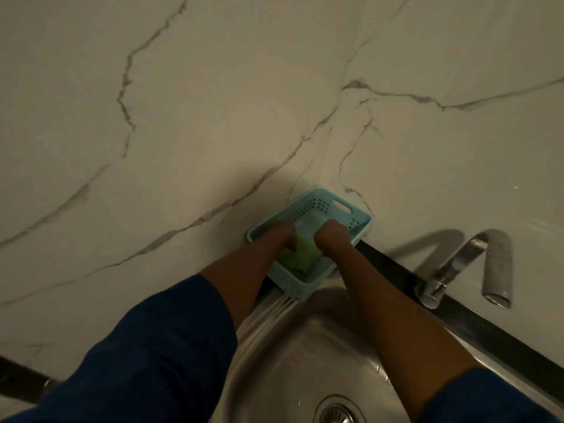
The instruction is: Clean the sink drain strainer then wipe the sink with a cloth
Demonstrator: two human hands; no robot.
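Note:
Both my hands reach into a light blue plastic basket (345,209) that stands in the corner behind the steel sink (293,355). My left hand (279,235) and my right hand (331,235) are both closed on a green cloth (300,254) lying inside the basket. A paler folded cloth (308,224) shows between my hands. The round drain strainer (337,412) sits in the sink bottom at the lower edge of the view, between my forearms.
A chrome tap (476,264) arches over the sink's right rim. White marble-patterned wall panels (183,117) rise behind the basket. A dark strip (457,309) runs along the sink's back edge.

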